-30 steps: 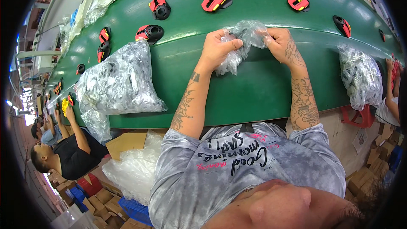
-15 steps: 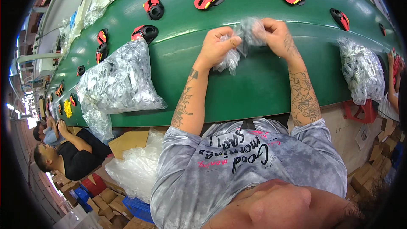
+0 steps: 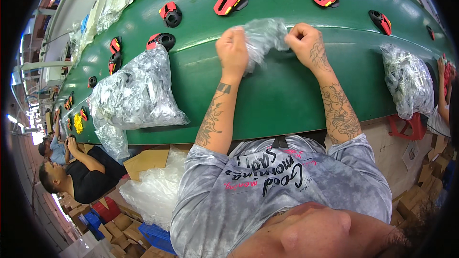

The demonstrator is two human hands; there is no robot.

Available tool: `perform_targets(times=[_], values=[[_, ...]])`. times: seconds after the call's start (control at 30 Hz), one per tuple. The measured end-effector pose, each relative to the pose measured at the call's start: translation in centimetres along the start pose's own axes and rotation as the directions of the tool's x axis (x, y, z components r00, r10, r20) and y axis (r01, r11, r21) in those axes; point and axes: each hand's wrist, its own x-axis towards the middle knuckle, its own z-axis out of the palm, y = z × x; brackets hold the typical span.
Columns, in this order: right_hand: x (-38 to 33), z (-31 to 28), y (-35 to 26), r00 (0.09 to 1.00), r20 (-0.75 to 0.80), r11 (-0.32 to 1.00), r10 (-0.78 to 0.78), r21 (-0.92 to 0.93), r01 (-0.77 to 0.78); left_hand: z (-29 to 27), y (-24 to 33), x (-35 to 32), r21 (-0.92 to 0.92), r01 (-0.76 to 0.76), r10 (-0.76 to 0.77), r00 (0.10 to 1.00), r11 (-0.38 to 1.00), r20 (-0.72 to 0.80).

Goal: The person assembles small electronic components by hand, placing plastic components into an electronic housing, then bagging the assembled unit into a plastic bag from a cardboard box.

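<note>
Both fists pinch one crumpled clear plastic bag (image 3: 262,38) above the green belt (image 3: 287,95) — left hand (image 3: 232,48), right hand (image 3: 306,43); pulling apart too hard could tear the thin film.

Red-and-black devices on belt, clearly countable: eight, first at 12 o'clock (image 3: 231,1) | large clear bags of parts: two, first at 9 o'clock (image 3: 136,93) | small clear bag, held: one (image 3: 264,38) | co-workers at 8 o'clock: two (image 3: 76,174)

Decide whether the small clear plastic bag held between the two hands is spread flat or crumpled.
Crumpled. The small clear plastic bag bunches in wrinkled folds between the left hand and right hand, both fists closed on it above the green conveyor belt.
</note>
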Motion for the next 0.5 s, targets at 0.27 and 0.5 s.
perform_targets(times=[0.27,0.5], values=[[0.1,1.2,-0.9,0.993,0.057,0.891,0.100,0.440,-0.114,0.9,-0.7,-0.6,-0.433,0.292,-0.107,0.909,0.853,0.402],[3.2,-2.3,3.1,0.941,-0.083,0.539,0.329,0.834,-0.116,-0.9,0.0,0.2,-0.432,0.243,-0.079,0.928,0.869,0.364]])
